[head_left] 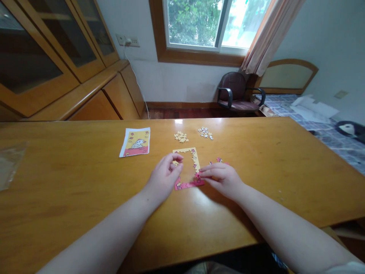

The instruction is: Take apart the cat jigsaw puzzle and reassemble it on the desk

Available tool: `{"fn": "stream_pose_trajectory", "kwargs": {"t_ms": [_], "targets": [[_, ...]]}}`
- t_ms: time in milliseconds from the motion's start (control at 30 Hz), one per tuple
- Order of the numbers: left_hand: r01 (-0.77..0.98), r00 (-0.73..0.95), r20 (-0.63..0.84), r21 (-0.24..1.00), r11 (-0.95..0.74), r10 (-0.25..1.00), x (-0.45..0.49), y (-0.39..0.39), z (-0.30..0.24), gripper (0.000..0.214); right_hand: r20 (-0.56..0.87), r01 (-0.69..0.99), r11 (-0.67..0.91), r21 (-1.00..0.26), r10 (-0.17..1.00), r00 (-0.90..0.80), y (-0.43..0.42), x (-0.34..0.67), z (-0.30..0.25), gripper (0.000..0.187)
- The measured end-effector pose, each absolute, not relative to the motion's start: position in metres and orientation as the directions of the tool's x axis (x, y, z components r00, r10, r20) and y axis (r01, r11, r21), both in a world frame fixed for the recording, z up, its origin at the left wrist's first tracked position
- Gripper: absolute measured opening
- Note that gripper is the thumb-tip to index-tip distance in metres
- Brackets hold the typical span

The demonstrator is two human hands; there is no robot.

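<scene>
A jigsaw puzzle border (194, 155), yellow at the top and pink at the bottom, lies on the table with bare wood inside it. My left hand (164, 173) is at its left edge, fingers half curled, thumb and forefinger apart with nothing visible between them. At the lower right side of the border, my right hand (224, 178) pinches a small pink puzzle piece (197, 175). Whether that piece is joined to the border is too small to tell. Loose pink pieces (219, 160) lie just beyond my right hand, which partly hides them.
Beyond the border sit a pile of yellow pieces (181, 137) and a pile of whitish pieces (205, 133). A picture sheet with a white animal (137, 142) lies to their left. Clear plastic (11, 163) rests at the table's far left. A chair (235, 91) stands behind the table.
</scene>
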State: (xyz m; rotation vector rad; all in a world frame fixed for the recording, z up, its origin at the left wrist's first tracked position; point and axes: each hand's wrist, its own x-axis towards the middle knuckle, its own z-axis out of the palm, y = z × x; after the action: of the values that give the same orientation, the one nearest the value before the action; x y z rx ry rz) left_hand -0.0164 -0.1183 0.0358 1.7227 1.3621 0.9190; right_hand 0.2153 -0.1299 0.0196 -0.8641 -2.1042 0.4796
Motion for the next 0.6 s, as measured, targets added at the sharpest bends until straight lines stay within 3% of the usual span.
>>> {"fn": "stream_pose_trajectory", "kwargs": {"t_ms": [67,167,300,600], "targets": [[0.604,0.361,0.195,0.696,-0.388,0.912,-0.033,-0.104,0.042,0.022,0.527,0.453,0.692,-0.563,0.722,-0.448,-0.127,0.214,0.014,0.012],[0.639,0.577,0.172,0.514,-0.572,0.798,-0.048,-0.089,0.044,0.014,0.525,0.503,0.686,-0.526,0.727,-0.443,-0.126,0.209,0.007,0.012],[0.612,0.699,0.073,0.452,-0.649,0.711,-0.05,-0.086,0.038,0.02,0.508,0.556,0.671,-0.491,0.739,-0.443,-0.128,0.197,0.002,0.011],[0.637,0.704,0.034,0.412,-0.652,0.709,-0.051,-0.083,0.031,0.031,0.509,0.601,0.694,-0.396,0.711,-0.485,-0.131,0.178,-0.006,0.014]]}}
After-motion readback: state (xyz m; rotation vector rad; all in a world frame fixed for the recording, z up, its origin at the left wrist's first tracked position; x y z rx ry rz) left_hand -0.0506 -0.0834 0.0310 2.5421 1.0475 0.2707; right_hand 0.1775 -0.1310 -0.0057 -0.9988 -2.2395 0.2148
